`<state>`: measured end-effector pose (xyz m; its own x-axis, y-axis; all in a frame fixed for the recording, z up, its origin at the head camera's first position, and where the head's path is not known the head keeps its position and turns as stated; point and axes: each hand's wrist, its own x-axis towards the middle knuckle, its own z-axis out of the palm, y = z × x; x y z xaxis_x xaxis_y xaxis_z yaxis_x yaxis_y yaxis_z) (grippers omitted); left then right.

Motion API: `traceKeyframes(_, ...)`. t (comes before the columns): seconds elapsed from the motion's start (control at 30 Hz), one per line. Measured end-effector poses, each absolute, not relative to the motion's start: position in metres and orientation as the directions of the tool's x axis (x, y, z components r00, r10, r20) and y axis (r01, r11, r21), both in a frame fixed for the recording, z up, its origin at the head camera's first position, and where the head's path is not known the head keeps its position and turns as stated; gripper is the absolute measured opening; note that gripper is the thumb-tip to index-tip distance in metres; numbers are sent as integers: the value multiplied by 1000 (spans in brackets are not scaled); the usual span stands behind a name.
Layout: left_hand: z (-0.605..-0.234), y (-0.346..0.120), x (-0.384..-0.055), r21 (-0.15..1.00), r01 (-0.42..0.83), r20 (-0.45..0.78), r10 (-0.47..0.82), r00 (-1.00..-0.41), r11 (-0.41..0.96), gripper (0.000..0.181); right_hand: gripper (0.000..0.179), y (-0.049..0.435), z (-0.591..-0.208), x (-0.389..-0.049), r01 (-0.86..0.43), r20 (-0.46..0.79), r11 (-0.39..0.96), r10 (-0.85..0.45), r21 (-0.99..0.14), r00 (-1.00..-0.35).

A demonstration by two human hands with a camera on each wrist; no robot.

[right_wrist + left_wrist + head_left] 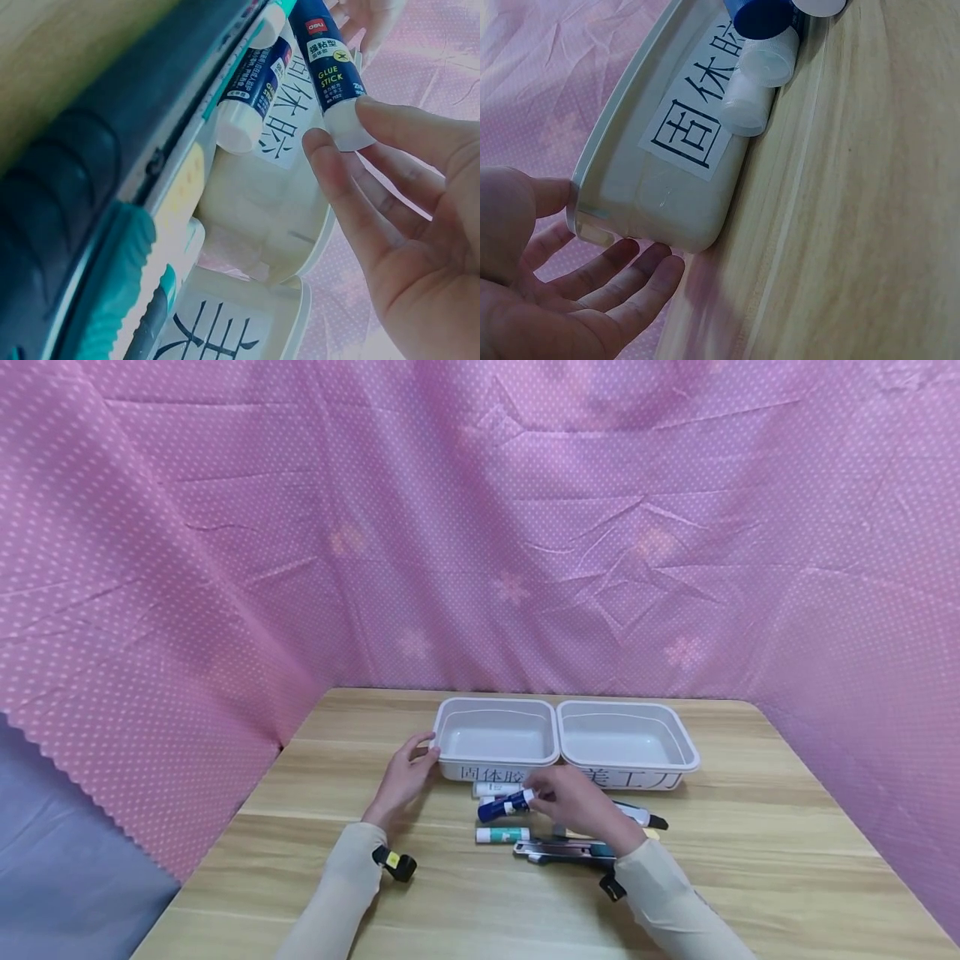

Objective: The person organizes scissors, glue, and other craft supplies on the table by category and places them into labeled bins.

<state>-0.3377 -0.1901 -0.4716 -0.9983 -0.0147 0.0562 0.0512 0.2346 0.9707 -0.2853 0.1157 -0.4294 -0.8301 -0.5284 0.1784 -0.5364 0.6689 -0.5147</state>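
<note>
Pink dotted cloth backdrop [480, 543], wood-grain tabletop [750, 877], blue-grey fabric [67, 860] lower left.

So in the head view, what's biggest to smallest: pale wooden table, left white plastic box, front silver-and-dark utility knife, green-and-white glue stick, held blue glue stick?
Wooden table
Left plastic box
Utility knife, even partly hidden
Green glue stick and blue glue stick: too alike to rank

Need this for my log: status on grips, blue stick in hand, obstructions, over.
Left grip touching left bin. Right grip pinching blue stick by white end. Green stick, a cutter lie close; neither seems in the way.
</note>
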Motion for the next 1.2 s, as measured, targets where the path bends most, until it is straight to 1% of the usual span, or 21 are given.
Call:
traceKeyframes(0.2, -473, -190, -338, 966, 56, 62, -13, -998, 250, 44, 25, 118, -426, -284, -558, 218, 660, -528, -503, -821)
traceKeyframes(0.67, -472, -192, -343, 960, 71, 75, -4, -997, 270, 44, 22, 117, -416, -290, -579, 281, 616, -517, -534, -809)
traceKeyframes(0.93, -470, -191, -342, 968, 66, 70, -5, -998, 243, 44, 21, 116, -408, -292, -548, 275, 616, -486, -565, -830)
traceKeyframes(1.2, -471, -191, -342, 966, 59, 65, -16, -998, 250, 44, 24, 118, -403, -293, -540, 308, 598, -451, -592, -838)
